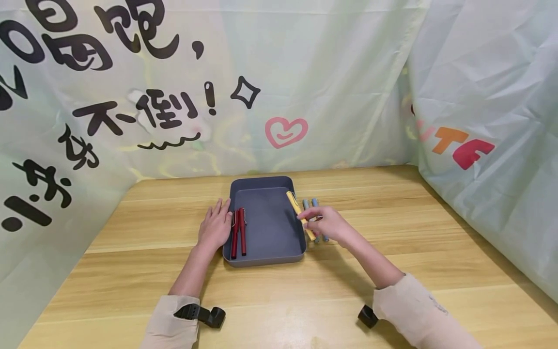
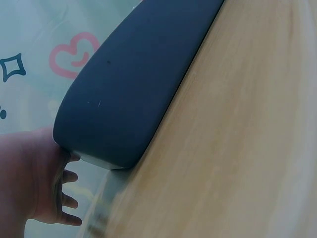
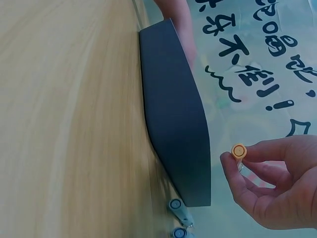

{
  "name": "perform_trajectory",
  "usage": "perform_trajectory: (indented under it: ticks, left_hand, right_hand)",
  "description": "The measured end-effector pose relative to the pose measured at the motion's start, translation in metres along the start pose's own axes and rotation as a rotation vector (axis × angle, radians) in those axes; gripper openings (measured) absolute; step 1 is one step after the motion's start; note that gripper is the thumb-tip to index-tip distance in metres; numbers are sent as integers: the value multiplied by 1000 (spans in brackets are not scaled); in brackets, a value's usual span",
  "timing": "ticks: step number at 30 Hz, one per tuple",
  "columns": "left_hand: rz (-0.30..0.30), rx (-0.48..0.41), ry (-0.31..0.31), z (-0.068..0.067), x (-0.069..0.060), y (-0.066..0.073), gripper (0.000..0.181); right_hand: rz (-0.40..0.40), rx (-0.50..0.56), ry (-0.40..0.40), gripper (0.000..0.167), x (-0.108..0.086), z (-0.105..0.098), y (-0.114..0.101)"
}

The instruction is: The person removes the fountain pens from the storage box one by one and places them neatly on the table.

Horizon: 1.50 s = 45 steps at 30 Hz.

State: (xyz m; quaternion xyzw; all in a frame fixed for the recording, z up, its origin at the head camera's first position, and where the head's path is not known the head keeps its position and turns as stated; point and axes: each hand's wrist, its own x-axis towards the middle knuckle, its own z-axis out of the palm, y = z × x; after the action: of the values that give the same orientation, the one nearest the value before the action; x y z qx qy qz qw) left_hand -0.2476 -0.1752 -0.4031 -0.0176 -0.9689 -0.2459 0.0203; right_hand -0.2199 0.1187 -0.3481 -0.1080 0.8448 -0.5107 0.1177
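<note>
I have my right hand [image 1: 323, 223] pinching a yellow pen [image 1: 293, 201]; my left hand [image 1: 213, 230], fingers [image 1: 218, 208] straight, touches the tray [image 1: 271, 220]; the cloth [image 1: 348, 63] reads "不倒!".

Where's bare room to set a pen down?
Free: tray floor right of the two red pens; table between the tray's near edge and wrist cameras. Crowded: tray's left side, red pens, left hand; by its right edge, bluish pens, right hand holding yellow pen.

Right hand [image 3: 277, 183] pinches a yellow pen [image 3: 238, 150] at 4 o'clock.
Tray [image 3: 173, 114] at the dial's centre, on the table [image 3: 74, 119]; 2 more pens [image 3: 181, 213] by its end at 6 o'clock; an arm [image 3: 182, 22] at 12; black lettering [image 3: 235, 47] at 2.
</note>
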Motion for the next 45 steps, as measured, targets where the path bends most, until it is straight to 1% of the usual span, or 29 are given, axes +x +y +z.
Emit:
perform_trajectory:
  ticks: [5,12,29,36,45]
  left_hand:
    - [0,1,-2,0,0,1,49]
    - [12,-1,1,0,0,0,49]
    - [9,6,-1,-1,-1,1,49]
    - [11,5,-3,-1,0,0,49]
    - [8,4,-3,0,0,0,49]
  right_hand:
    - [-16,14,9,25,-2,-6,4]
    - [6,15,16,26,-4,-13,11]
    - [16,48,46,29,-8,-27,21]
    - [44,39,62,29,-10,-31,23]
    - [50,21,85,30,-11,-37,27]
